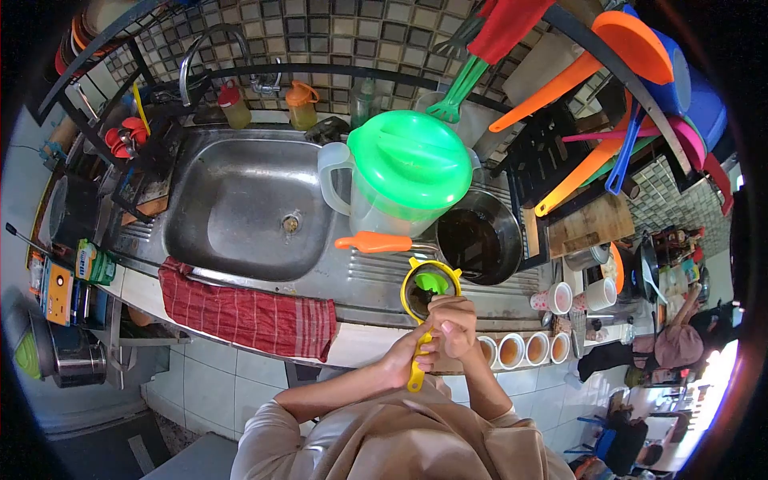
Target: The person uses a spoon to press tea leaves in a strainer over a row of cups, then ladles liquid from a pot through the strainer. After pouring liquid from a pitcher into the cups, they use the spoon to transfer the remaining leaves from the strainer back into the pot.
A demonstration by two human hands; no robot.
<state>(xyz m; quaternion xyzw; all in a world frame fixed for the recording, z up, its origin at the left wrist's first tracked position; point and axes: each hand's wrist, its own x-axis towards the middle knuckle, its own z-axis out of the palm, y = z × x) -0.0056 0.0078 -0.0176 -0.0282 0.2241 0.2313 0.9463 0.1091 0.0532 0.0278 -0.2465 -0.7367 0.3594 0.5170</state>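
Left edge of the counter: a red checked cloth (250,314) hangs over the front rim of the steel sink (232,210). It sits loosely; judged risk, it slides off if brushed.

Centre, at the front edge of the draining board: the left hand (402,358) is closed around the handle of a yellow strainer (424,316), low on the handle. The right hand (454,323) is closed over the handle nearer the bowl; whether it also grips something small I cannot tell. The strainer bowl rests over a dark vessel, with a green piece (433,282) inside it.

Risks, judged: the strainer sits close to the counter's front edge, so a tilt spills liquid down the front. Just behind it stands a clear jug with a green lid (400,176), with an orange-handled tool (376,242) at its base; a raised elbow could knock either.

Right: a row of filled cups (524,349) lines the front edge, touching or nearly so; a nudge upsets them.

Hard to read: the vessel under the strainer is mostly covered, the cups' contents unclear, and the far right is fisheye-warped and glare-washed.
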